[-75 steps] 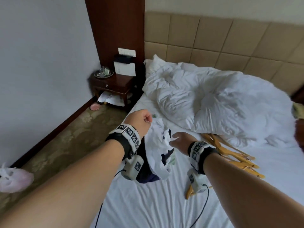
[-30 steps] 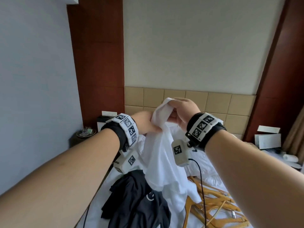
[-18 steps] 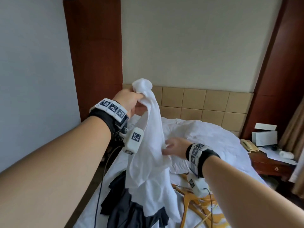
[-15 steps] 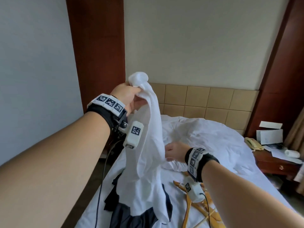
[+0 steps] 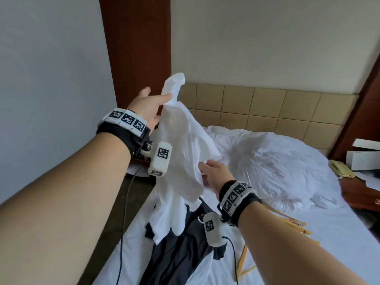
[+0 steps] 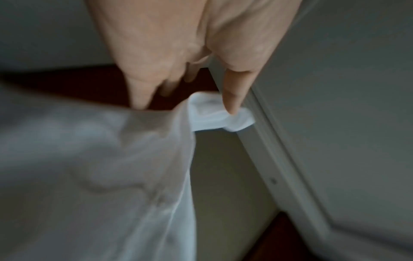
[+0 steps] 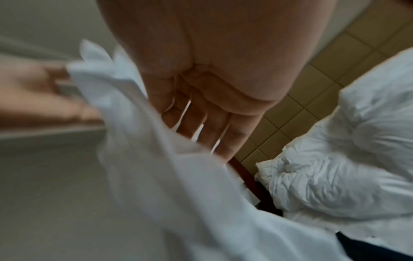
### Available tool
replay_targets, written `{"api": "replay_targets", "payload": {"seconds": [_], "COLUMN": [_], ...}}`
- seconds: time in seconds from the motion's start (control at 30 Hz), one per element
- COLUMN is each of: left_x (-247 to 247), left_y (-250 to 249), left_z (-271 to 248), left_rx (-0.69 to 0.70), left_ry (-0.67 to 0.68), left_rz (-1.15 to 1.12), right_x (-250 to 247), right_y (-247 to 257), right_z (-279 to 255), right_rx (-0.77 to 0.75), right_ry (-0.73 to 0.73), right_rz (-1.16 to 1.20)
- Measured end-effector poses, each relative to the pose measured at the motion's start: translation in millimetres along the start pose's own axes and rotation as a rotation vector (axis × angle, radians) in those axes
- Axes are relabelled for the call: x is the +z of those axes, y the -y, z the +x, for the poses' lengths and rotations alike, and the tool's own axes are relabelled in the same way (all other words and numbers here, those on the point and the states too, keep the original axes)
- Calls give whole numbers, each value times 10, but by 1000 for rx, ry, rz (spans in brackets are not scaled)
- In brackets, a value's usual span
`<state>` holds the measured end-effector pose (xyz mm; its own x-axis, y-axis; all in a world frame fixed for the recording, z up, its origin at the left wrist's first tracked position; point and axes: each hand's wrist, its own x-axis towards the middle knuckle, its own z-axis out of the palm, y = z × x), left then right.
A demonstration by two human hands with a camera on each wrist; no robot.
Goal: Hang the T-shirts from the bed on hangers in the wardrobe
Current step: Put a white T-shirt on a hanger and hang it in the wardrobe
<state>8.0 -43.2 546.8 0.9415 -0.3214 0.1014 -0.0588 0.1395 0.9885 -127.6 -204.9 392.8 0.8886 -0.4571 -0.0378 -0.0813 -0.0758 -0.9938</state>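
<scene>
The left hand (image 6: 178,44) extends from the top of the frame, palm toward the camera, fingers pointing downward. The thumb tip (image 6: 232,106) presses a bunched fold of the white T-shirt (image 6: 89,167). The index fingertip (image 6: 139,100) meets the cloth's upper edge. The garment hangs below, filling the lower left; it is blurred. A pale wall (image 6: 346,88) occupies the right.

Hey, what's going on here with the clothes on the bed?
A person is holding up a white T-shirt over the bed. The left hand pinches it near the top, and the right hand reaches into the cloth lower down with its fingers spread. A dark T-shirt still lies on the bed beneath, with wooden hangers beside it. Nothing is on a hanger yet, and the wardrobe is not in view.
</scene>
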Motion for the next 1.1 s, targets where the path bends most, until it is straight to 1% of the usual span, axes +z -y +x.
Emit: {"api": "replay_targets", "payload": {"seconds": [0.03, 0.07, 0.1, 0.13, 0.2, 0.33, 0.4, 0.43, 0.5, 0.53, 0.6, 0.67, 0.7, 0.8, 0.87, 0.93, 1.0, 1.03, 1.1], "left_x": [-136, -140, -168, -156, -146, -63, 33, 91, 219, 286, 388, 432, 439, 457, 498, 527, 535, 534, 525], "left_y": [63, 211, 370, 560, 958, 1556, 1806, 1938, 2134, 2201, 2270, 2340, 2372, 2398, 2366, 2288, 2228, 2227, 2226], "left_z": [-7, -54, -109, -205, -374, -737, -832, -835, -832, -823, -803, -763, -743, -677, -636, -619, -632, -624, -625], "left_rx": [-33, -47, -45, -17, 24, -96, -147, -166, -159, -148, -148, -184, -228, -461, -545, -624, -665, -662, -641], "left_ry": [-28, -62, -105, -107, -33, 219, 331, 365, 408, 408, 336, 233, 174, -66, -168, -213, -201, -188, -151], "left_rz": [163, 309, 424, 485, 466, 410, 467, 526, 653, 715, 749, 672, 556, -14, -305, -428, -529, -573, -617], "right_x": [-30, -54, -85, -112, -153, -184, -194, -200, -209, -216, -255, -337, -389, -544, -595, -576, -491, -429, -322], "right_y": [14, 42, 59, 51, 37, -60, -113, -126, -134, -128, -108, -136, -186, -465, -678, -851, -940, -966, -1027], "right_z": [11, 1, 12, 34, 65, 112, 136, 143, 155, 155, 137, 130, 134, 156, 140, 107, 60, 47, 70], "right_rx": [-6, -2, -3, 6, 27, 79, 109, 125, 138, 142, 141, 117, 104, 91, 116, 163, 188, 180, 119], "right_ry": [-18, -18, -16, -12, 11, 62, 80, 88, 119, 139, 177, 183, 164, 69, 90, 207, 335, 359, 320], "right_rz": [97, 166, 245, 307, 375, 467, 522, 547, 571, 571, 557, 513, 469, 190, -40, -220, -322, -360, -434]}}
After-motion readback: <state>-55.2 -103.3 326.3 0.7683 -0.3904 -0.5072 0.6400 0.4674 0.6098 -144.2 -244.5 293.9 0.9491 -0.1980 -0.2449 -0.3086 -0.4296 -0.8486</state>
